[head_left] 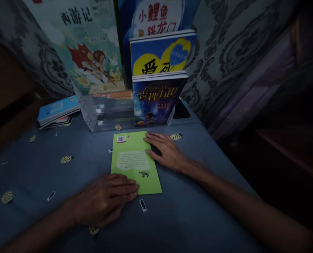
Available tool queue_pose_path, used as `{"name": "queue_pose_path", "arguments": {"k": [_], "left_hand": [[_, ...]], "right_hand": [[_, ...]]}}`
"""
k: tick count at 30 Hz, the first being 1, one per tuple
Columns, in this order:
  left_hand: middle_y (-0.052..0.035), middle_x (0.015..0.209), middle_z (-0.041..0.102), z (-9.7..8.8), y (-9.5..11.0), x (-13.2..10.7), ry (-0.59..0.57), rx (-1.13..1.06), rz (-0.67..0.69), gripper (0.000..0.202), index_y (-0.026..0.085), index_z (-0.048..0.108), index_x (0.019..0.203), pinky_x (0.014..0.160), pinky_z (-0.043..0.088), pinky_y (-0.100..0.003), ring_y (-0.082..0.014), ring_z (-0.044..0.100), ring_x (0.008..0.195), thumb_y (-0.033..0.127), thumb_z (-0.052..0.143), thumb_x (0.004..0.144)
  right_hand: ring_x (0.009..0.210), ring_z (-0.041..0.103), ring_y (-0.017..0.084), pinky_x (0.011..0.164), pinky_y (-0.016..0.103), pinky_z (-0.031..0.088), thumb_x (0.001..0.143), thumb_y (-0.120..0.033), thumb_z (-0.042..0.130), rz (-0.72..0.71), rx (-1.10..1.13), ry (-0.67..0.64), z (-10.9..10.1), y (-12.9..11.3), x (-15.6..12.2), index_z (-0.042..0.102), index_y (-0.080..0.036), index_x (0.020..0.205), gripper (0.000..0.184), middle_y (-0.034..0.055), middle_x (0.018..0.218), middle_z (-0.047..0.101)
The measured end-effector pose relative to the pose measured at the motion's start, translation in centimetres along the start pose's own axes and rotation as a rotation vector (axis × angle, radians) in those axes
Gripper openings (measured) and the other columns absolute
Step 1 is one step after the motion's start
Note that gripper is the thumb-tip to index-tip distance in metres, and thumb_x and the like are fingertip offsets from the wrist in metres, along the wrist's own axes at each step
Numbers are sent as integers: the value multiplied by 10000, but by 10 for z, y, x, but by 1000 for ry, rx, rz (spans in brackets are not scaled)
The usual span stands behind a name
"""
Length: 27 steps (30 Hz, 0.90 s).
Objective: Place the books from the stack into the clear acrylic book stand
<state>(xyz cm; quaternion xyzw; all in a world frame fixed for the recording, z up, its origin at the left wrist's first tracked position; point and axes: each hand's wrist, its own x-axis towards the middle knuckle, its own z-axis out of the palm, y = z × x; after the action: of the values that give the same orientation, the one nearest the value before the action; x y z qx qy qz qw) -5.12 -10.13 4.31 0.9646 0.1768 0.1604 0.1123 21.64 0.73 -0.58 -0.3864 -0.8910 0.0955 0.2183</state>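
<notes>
A thin green book (135, 144) lies on the table with its barcode at the far left corner; its printing reads upside down from here. The fingers of my left hand (106, 200) rest stretched out over its near left corner. At the far right edge, my right hand (167, 151) lies with its fingers extended onto the cover. Neither hand is wrapped round the book. Just beyond it stands a clear plastic book stand (109, 119), with a dark blue book (158, 98) upright in its front right slot.
Behind the blue book rise a yellow-and-blue book (158, 52) and a tall blue book (156, 15). A large pale picture book (87, 49) stands at the back left. Stacked books (58, 109) lie left of the stand. A dark flat object (182, 109) lies right of it, near the patterned wall (232, 42).
</notes>
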Motion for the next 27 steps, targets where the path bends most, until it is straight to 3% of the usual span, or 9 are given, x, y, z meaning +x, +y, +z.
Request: {"name": "queue_pose_path", "arguments": {"k": [5,9,19,27], "left_hand": [[-125,1289,672,-3,-11,-24,79,39,-98,529,172,482,1422,1046,522,-444,-245,625,1222,97,512,900],[-120,1279,679,-5,-38,-32,164,38,-178,473,204,538,1381,1038,523,-464,-236,645,1194,111,505,918],[-113,1267,688,-5,-118,-14,252,75,-320,355,183,652,1269,1013,538,-430,-223,644,1196,211,491,954],[-113,1233,706,2,-129,-10,311,54,-375,337,169,683,1217,1012,533,-437,-224,655,1180,260,479,965]], "right_hand": [[1359,474,316,1079,568,404,970,-415,481,-23,9,17,-1,0,0,556,-182,1384,481,134,1459,539],[1363,473,315,1082,565,406,970,-397,472,-34,-9,16,-2,-1,1,561,-164,1381,481,147,1454,542],[1368,478,302,1110,573,376,965,-351,459,-35,-86,3,-1,-3,1,570,-154,1365,460,148,1445,550],[1413,418,316,1164,613,277,963,-307,492,-112,-56,-143,2,-33,38,532,-151,1409,474,166,1460,528]]}}
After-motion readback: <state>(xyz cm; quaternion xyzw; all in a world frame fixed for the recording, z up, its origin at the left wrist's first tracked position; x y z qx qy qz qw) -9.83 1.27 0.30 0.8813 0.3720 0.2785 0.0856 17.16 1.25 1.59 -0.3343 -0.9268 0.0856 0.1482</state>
